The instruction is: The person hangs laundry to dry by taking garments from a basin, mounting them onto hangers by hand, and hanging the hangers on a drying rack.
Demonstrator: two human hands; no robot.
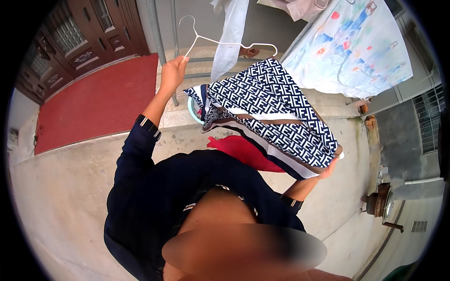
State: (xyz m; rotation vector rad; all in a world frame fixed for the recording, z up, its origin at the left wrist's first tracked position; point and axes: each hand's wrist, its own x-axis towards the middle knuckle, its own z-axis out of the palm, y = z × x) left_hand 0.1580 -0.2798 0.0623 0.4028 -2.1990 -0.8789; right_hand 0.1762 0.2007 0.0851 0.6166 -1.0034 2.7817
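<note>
My left hand is raised and closed around the lower left corner of a white clothes hanger, whose hook points up and left. My right hand grips the lower right edge of a navy and white patterned garment with brown and white stripes. The garment spreads diagonally in front of me, and its top corner meets the right end of the hanger. Whether it is hooked there I cannot tell. Below it shows a red cloth, partly covered.
A light blue basin stands behind the garment. Grey metal rack bars rise at the back, near a hanging white cloth and a floral sheet. A red mat lies before brown doors. A rusty stove is at right.
</note>
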